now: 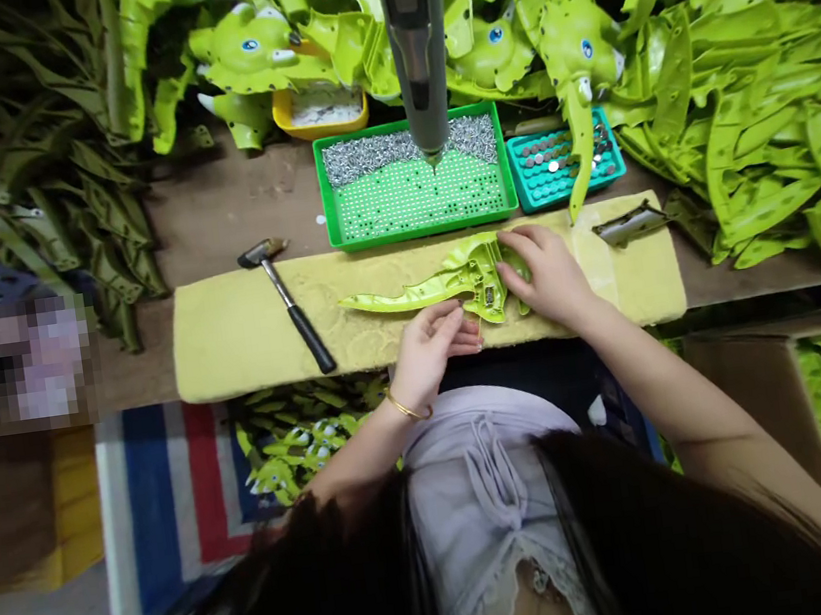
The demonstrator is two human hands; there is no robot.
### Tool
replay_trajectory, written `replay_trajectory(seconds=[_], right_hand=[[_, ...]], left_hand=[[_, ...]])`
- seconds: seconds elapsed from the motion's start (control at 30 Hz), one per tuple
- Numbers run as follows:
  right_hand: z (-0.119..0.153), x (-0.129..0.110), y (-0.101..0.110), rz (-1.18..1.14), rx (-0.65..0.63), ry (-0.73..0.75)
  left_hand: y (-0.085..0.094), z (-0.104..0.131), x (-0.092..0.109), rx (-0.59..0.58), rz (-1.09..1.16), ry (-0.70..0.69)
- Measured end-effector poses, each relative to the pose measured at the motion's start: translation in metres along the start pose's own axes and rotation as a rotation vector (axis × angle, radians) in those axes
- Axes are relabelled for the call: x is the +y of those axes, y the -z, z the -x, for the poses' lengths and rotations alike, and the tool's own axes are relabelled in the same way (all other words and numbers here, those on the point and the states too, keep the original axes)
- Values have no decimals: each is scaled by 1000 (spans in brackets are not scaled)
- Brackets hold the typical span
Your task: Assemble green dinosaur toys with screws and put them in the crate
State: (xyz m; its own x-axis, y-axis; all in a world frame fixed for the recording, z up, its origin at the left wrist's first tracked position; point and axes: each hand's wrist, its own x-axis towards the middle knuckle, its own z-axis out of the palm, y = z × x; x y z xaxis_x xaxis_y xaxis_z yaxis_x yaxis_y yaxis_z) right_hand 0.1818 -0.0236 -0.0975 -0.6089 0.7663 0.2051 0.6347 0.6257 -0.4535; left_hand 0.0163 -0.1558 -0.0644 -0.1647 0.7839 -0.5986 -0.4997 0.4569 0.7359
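A bright green plastic toy shell [420,293] lies hollow side up on the yellow pad, its long pointed tail reaching left. Round its right end my right hand [546,274] is closed, thumb on the inner side and fingers over the far edge. My left hand [434,343] is at the shell's near edge with fingers drawn together in a pinch; what sits between them is too small to make out. A thin orange line shows by its fingertips. Small dark details show inside the shell. Left of the hands rests a hammer [294,308] with a black handle.
An electric screwdriver [417,54] hangs point down over a green tray [327,202] of small screws. Beside it stands a teal tray [528,199] with round metal pieces. Green toy parts [741,123] pile up behind and right; an olive piece [631,224] lies on the pad [222,337].
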Motion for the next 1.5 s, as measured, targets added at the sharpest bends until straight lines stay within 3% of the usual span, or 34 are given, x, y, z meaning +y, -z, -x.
replay_trajectory(seconds=[0.17, 0.33, 0.43, 0.53, 0.63, 0.67, 0.73, 0.8, 0.97, 1.13, 1.3, 1.5], right_hand=[[-1, 2, -1, 27, 8, -6], [-17, -15, 17, 40, 2, 41], [-56, -42, 21, -154, -74, 138], [-112, -72, 3, -328, -356, 189], [-162, -91, -23, -381, -567, 100], [-172, -94, -28, -390, -555, 71], [-178, -92, -30, -420, -409, 18], [-164, -83, -20, -471, -271, -12], [-74, -56, 18, -439, -246, 12], [4, -37, 14, -265, -56, 110], [20, -28, -3, -232, 2, 194], [15, -28, -5, -227, -13, 161]], left_hand=[[-5, -20, -8, 107, -400, -262], [-3, -37, -3, 172, -893, -598], [-5, -36, 1, 189, -1111, -787], [-4, -30, 2, 180, -1197, -885], [9, -23, 4, 207, -1186, -967], [15, -21, 6, 222, -1180, -1003], [30, -18, 9, 253, -1173, -1069], [43, -17, 12, 263, -1177, -1126], [51, -29, 12, 118, -1279, -1218], [38, -39, 8, 22, -1458, -1304], [35, -47, 10, -6, -1537, -1342], [39, -59, 16, -177, -1582, -1376]])
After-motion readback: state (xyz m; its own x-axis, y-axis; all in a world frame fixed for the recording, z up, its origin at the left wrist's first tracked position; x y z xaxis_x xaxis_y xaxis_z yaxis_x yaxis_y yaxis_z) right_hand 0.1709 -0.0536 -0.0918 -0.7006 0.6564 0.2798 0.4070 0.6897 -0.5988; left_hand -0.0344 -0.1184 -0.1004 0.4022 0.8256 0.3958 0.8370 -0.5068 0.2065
